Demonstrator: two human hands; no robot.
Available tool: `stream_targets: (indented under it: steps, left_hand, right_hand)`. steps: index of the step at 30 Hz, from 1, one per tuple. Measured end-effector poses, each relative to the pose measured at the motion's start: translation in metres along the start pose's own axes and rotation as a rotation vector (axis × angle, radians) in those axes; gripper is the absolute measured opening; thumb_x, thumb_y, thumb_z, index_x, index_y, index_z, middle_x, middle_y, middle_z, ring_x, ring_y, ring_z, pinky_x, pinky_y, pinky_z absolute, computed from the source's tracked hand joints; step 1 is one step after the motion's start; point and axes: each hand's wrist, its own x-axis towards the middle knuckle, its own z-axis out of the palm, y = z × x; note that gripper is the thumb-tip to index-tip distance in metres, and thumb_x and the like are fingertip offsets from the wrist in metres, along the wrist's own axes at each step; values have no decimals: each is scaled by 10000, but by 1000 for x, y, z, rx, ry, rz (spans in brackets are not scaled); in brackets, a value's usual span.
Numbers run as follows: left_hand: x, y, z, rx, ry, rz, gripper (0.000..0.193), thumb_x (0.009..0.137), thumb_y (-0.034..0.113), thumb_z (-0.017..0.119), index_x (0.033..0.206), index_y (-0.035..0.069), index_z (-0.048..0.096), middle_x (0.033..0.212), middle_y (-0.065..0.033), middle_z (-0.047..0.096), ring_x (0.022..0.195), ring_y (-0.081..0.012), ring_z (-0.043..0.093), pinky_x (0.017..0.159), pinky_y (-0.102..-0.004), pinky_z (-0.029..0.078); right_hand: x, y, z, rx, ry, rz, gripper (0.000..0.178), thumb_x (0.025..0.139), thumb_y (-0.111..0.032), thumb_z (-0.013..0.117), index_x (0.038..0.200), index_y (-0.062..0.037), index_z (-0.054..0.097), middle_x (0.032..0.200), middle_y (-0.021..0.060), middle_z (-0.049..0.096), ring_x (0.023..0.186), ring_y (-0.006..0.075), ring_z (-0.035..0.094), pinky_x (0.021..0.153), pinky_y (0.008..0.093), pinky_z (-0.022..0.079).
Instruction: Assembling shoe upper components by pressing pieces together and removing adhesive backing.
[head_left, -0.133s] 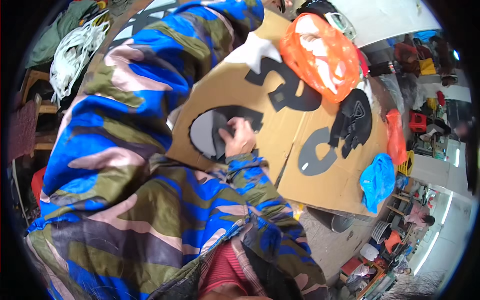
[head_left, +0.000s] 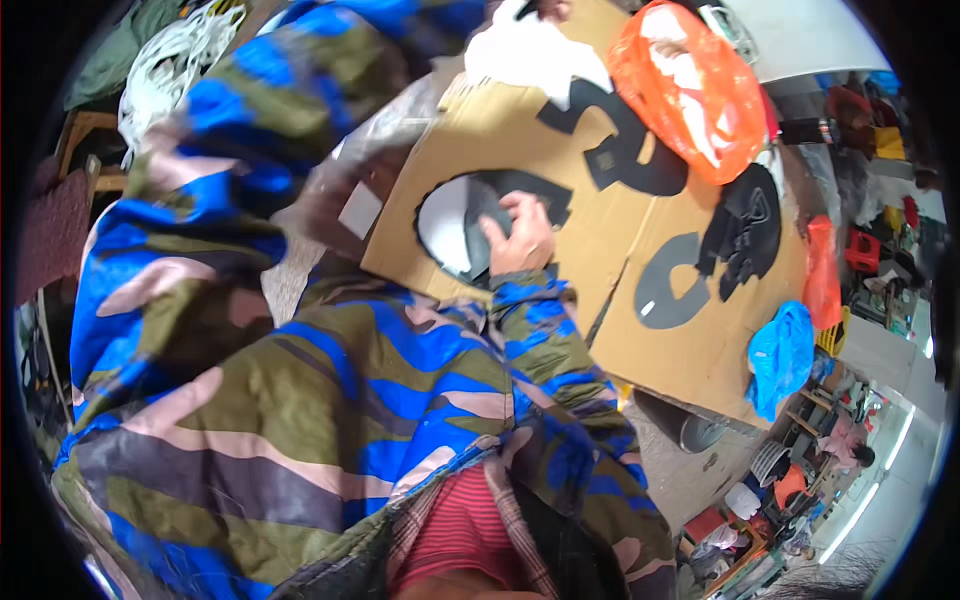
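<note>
My right hand [head_left: 522, 235] is bent over a dark grey U-shaped piece [head_left: 545, 190], which looks like a shoe upper. Its thumb and fingers grip the dark inner part beside a light grey oval patch [head_left: 443, 222] with a notched black edge. At the top edge of the view, my left hand [head_left: 552, 9] is mostly cut off, near a small dark thing and a crumpled white sheet or bag [head_left: 530, 52]. Whether it holds anything is hidden. Beyond my right hand lie a black curved piece [head_left: 640, 165] and a grey U-shaped piece [head_left: 665, 290].
Brown cardboard [head_left: 560, 140] covers the work surface. An orange plastic bag [head_left: 690, 95] stands at its far side, with a black glove [head_left: 742, 230] nearer. A blue bag [head_left: 780, 358] hangs over the right edge. White straps [head_left: 175, 65] lie bundled at far left.
The whole view has shifted, so the cardboard and its pieces appear farther right and higher. My left sleeve has drawn away from the cardboard, uncovering more white material. My right hand stays on the dark grey piece.
</note>
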Motion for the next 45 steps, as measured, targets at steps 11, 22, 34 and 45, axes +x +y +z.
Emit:
stream_targets:
  steps: [11,22,34,45]
  left_hand:
    - [-333,-40,3,329,199,-632,457,888,204,675,1304,65,548,950,44,586,743,-29,516,634,-194,431]
    - [-324,-80,31,1684,17,-75,404,940,272,661,1341,245,626,830,-91,518,669,-268,587,605,-410,505]
    - [-324,-99,39,1729,108,177,367,872,200,744,1231,148,685,792,-56,516,620,-215,575,528,-352,476]
    - [-329,-104,35,1730,63,237,349,864,201,746,1195,115,676,804,-67,526,661,-226,628,509,-362,494]
  right_hand:
    - [5,-6,4,-173,-60,-232,579,760,-205,762,1327,-244,651,892,55,572,894,274,583,799,413,473]
    - [-1,-4,5,-246,-35,-271,428,789,-146,746,1196,-278,736,971,81,565,942,284,570,822,414,469]
    - [1,-6,7,-234,-28,-257,436,758,-126,769,1167,-276,752,966,76,568,941,274,569,815,413,471]
    - [0,-4,8,-256,2,-279,439,734,-125,784,1143,-282,763,954,63,576,915,268,570,791,407,469]
